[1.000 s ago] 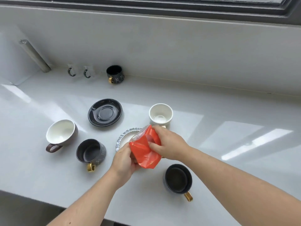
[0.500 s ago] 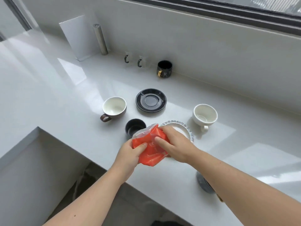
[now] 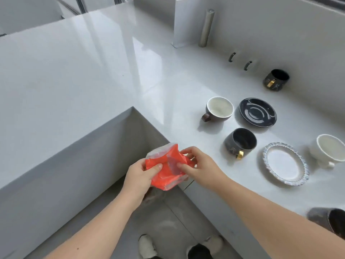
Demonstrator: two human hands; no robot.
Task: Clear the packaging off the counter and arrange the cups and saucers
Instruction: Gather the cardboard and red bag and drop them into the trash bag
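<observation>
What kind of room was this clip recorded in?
Most likely a home kitchen: a glossy white L-shaped counter carries coffee cups such as the brown cup, a black saucer, and small wall hooks.

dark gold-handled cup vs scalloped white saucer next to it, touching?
Apart. The head view shows a strip of bare counter between the dark gold-handled cup and the scalloped white saucer.

We are carrying the red packet (image 3: pixel 166 169) leftward, off the table (image 3: pixel 112 71) edge and away from the cups. It is now hanging over the floor (image 3: pixel 168 221) instead of over the white saucer (image 3: pixel 283 163). Our view is swinging left too.
</observation>
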